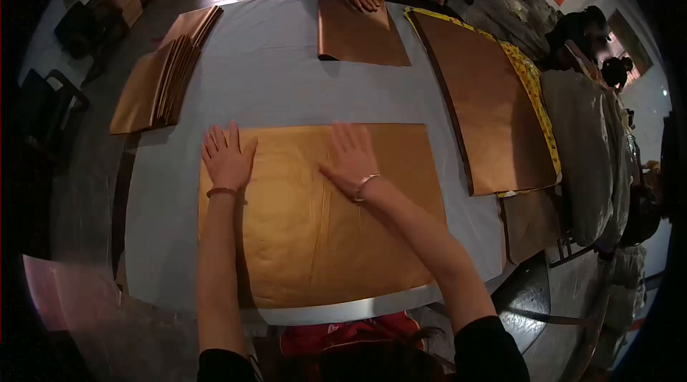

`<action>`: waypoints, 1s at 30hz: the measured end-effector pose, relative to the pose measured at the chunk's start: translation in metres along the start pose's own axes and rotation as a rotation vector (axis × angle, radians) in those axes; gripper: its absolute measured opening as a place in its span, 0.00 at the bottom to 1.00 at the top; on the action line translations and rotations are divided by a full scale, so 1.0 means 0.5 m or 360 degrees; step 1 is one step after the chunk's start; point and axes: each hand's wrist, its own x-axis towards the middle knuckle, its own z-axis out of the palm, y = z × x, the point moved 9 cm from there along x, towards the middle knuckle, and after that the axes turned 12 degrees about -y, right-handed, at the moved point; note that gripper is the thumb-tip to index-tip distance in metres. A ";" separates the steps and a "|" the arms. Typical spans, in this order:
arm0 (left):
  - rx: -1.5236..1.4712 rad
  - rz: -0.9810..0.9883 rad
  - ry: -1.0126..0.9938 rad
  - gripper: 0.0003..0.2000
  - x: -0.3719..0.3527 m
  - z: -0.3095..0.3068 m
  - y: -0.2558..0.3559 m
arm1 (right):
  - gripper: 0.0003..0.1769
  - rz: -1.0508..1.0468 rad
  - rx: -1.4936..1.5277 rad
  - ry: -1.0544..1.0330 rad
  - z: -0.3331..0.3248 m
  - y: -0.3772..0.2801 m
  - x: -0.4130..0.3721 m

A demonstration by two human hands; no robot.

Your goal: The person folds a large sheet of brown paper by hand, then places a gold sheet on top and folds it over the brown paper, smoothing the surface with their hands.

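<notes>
A large gold-brown sheet of paper [286,253] lies spread on the table in front of me, with a few creases running down its middle. My left hand [227,156] rests flat near its upper left corner, fingers spread, a dark bracelet at the wrist. Farther right, my right hand [351,163] lies over the upper middle of the sheet, fingers stretched out and slightly blurred; a light bangle circles that wrist. Neither hand grips anything.
Folded brown sheets [154,88] are piled at the table's left edge. A thick stack of brown sheets [486,95] on yellow wrapping lies at the right. Across the grey-covered table [265,60], another person's hands press a folded brown sheet [361,35]. Grey covered bundles [587,146] stand to the right.
</notes>
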 end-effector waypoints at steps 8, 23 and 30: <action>-0.0022 -0.0018 0.0045 0.34 -0.003 -0.004 -0.005 | 0.42 -0.0093 0.0066 -0.0153 0.023 -0.103 0.088; 0.0012 -0.0035 0.0037 0.35 0.005 0.003 -0.009 | 0.43 0.0231 -0.0194 0.0246 -0.017 0.139 -0.075; -0.0037 -0.0053 -0.0035 0.36 0.011 0.009 -0.014 | 0.36 -0.0244 -0.0188 -0.0150 0.041 -0.038 -0.207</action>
